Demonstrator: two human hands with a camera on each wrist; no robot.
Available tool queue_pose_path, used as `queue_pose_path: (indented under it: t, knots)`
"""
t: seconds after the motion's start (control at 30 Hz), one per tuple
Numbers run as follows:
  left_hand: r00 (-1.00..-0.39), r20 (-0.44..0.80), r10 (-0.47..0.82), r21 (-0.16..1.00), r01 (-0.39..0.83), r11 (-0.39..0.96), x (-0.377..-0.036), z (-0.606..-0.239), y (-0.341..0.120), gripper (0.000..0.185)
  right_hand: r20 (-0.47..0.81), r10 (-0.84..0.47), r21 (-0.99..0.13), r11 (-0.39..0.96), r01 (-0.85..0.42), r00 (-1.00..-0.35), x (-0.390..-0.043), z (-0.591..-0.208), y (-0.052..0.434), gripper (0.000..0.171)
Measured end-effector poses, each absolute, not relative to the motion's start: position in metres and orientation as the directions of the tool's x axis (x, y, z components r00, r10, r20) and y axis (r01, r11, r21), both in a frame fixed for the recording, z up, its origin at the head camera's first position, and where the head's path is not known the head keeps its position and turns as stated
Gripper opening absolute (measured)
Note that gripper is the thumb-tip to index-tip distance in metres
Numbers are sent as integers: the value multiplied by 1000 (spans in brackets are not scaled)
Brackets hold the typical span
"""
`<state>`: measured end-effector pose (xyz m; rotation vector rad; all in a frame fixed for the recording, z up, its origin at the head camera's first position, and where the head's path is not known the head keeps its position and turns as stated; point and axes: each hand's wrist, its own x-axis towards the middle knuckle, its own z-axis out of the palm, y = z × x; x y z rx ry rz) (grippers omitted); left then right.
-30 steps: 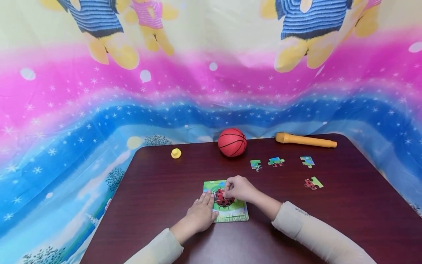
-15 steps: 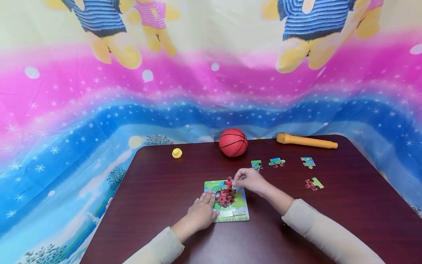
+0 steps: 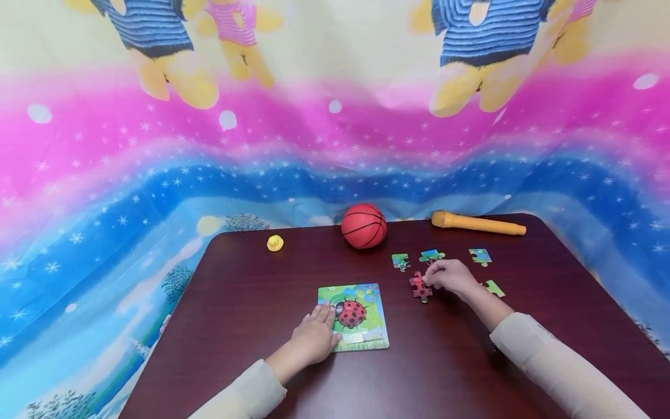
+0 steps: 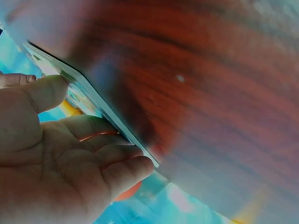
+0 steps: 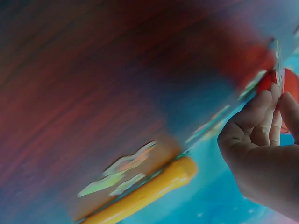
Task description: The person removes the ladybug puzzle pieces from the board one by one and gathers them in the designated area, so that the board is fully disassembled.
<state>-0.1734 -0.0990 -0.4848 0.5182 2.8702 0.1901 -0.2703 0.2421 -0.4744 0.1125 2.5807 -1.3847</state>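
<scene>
One red piece (image 3: pixel 420 287) pinched in right hand (image 3: pixel 449 275).

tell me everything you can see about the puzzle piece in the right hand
The puzzle piece is small, flat and mostly red with dark spots, looking like part of the ladybug picture, with knobbed jigsaw edges; it looks like card. The right hand pinches it at its right side with the fingertips, low over the dark wooden table, to the right of the puzzle board and in front of two loose pieces. Whether it touches the table cannot be told. In the right wrist view it shows edge-on between the fingers.
</scene>
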Motion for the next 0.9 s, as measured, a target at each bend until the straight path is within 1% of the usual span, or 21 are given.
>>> queue_pose_path:
  t: [0.1,0.17,0.33,0.5,0.67,0.77,0.9]
  knots:
    - [-916,-192,351,182,318,930,-170,-486,-104,65,-204,-10,-783,601,157,-979,-273,-482,247,14]
    - [-918,-189,350,190,315,930,-168,-487,-106,65,-174,-14,-750,650,124,-985,-273,-485,249,13]
    - [-910,-175,376,193,342,919,-171,-489,-100,65,-104,1,-623,780,66,-995,-269,-483,262,11]
    - [-908,-166,385,193,353,916,-174,-488,-94,65,-96,23,-556,828,73,-995,-268,-482,273,11]
    - [-908,-164,385,189,354,916,-174,-486,-93,64,-79,37,-477,876,71,-996,-270,-483,279,14]
    - [-906,-162,390,185,361,914,-174,-486,-93,64,-75,43,-417,906,70,-996,-268,-483,279,19]
    - [-903,-169,394,190,363,912,-173,-486,-93,64,-37,6,-313,950,18,-999,-261,-485,277,23]
